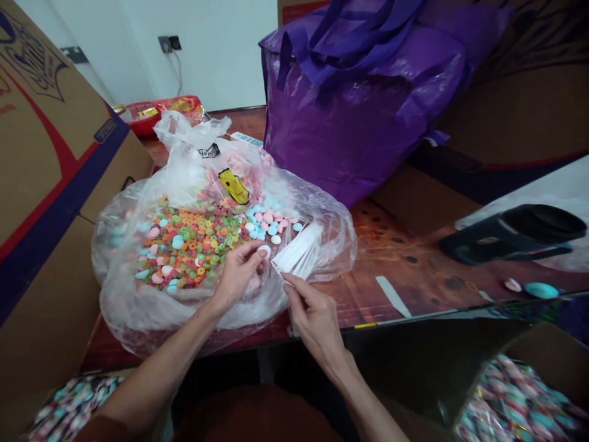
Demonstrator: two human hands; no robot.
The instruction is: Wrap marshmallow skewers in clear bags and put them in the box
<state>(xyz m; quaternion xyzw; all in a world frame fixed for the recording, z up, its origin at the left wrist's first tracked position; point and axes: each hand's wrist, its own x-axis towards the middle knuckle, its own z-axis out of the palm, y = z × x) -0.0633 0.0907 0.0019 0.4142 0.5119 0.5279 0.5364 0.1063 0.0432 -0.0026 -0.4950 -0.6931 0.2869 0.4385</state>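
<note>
My left hand (240, 270) is closed in a pinch on a small round pale candy (264, 250). Just to its right, my right hand (317, 313) pinches the near end of a thin white strip at the edge of a bundle of white strips (301, 250). Both hands work over a large clear plastic bag (133, 307) spread open on the table. Inside it lie many ring-shaped colored candies (197, 242), with pink, blue and white round candies (271, 218) near the bundle. A yellow toy car (234, 186) rests on the bag's far part.
A purple bag (359, 116) stands behind, and a cardboard box (41, 153) rises at left. On the right are a dark tumbler (510, 233) lying tilted and a blue candy (542, 290). Boxes of wrapped candies (519, 405) sit below the table edge. A red tray (142, 120) is farther back.
</note>
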